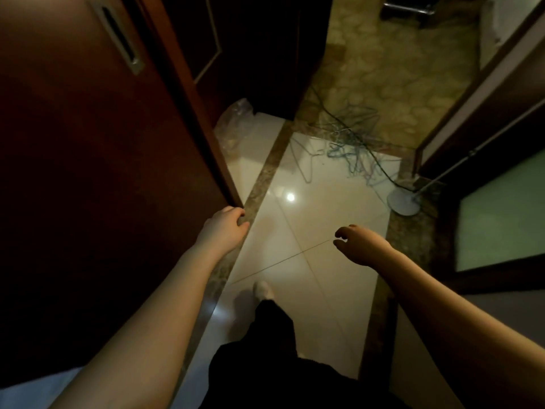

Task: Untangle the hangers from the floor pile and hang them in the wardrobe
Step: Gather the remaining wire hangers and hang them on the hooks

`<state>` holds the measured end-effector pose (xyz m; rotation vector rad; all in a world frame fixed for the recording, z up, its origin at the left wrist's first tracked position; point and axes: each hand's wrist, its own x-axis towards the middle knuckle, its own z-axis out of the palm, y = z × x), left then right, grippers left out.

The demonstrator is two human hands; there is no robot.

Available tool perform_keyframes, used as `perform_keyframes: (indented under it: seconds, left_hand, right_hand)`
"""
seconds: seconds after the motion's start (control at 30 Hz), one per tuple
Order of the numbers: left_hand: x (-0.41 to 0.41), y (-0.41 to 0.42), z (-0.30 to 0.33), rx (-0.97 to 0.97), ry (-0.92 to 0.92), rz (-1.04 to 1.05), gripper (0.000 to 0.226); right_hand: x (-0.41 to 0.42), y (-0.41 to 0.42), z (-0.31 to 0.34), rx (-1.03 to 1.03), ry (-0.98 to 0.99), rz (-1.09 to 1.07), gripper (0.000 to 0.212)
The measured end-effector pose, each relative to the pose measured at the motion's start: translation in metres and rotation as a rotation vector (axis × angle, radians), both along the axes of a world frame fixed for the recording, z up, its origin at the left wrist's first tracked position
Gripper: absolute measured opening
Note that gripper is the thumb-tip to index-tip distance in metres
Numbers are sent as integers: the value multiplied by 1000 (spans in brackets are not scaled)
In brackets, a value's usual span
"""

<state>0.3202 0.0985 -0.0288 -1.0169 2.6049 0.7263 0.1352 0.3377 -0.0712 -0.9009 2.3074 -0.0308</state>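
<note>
A tangled pile of thin wire hangers (351,143), blue-green and pale, lies on the floor ahead, where white tile meets patterned stone. One pale hanger (303,160) lies at the pile's left edge. The dark red wardrobe door (88,172) fills the left side. My left hand (227,228) hangs beside the door's lower edge, fingers loosely curled, holding nothing. My right hand (356,243) is out over the white tiles, fingers bent and apart, empty. Both hands are well short of the pile.
A dark cable (380,166) runs through the hanger pile to a fan's round white base (404,202) with a slanting pole at right. Crumpled clear plastic (236,119) lies by the wardrobe. A frosted glass door (501,214) stands right. My foot (264,290) is on the tiles.
</note>
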Motion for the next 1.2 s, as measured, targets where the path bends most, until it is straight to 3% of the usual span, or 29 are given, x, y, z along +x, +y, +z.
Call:
perform_keyframes:
  seconds: [0.77,1.2]
  left_hand:
    - [-450,-182,-98,67,-169,-365,38]
    - [-723,-220,-243,91,-343,-333,37]
  right_hand:
    - [-374,-113,-79,178,-27,-266,42]
    - [-649,-142,-250,293,-303,-361,44]
